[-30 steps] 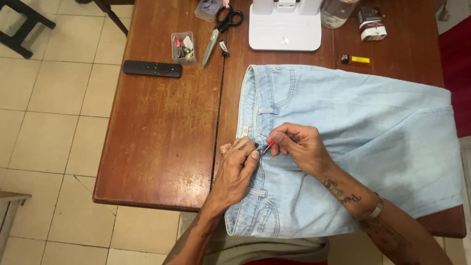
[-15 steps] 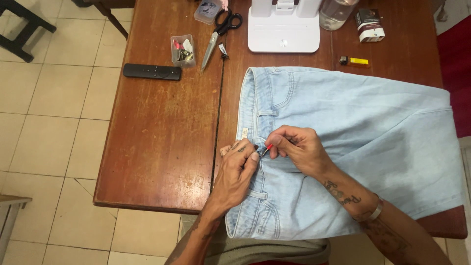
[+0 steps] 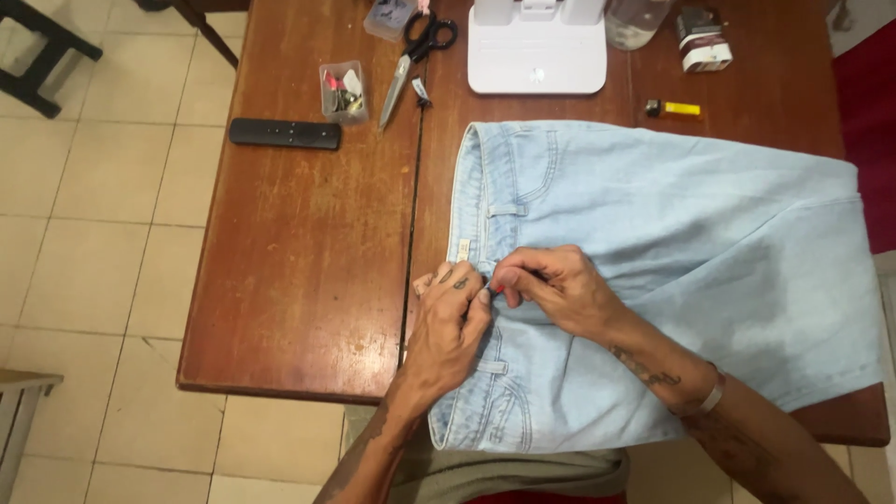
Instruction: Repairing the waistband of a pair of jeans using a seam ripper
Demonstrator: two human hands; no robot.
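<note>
We press our left hand (image 3: 450, 322) flat on the waistband of the light blue jeans (image 3: 653, 271), fingers pinching the denim edge. Our right hand (image 3: 551, 287), touching the left, is closed around a small red tool (image 3: 496, 289) at the waistband. Scissors (image 3: 417, 51) lie well beyond both hands.

On bench (image 3: 308, 280): 1 pr jeans (image 3: 653, 243), w/ 2 hands on waistband. Beyond jeans: 1 scissors (image 3: 415, 51), 1 remote (image 3: 285, 133), 1 lighter (image 3: 674, 108), 1 white device (image 3: 537, 51), 1 small clear box (image 3: 343, 91).
</note>
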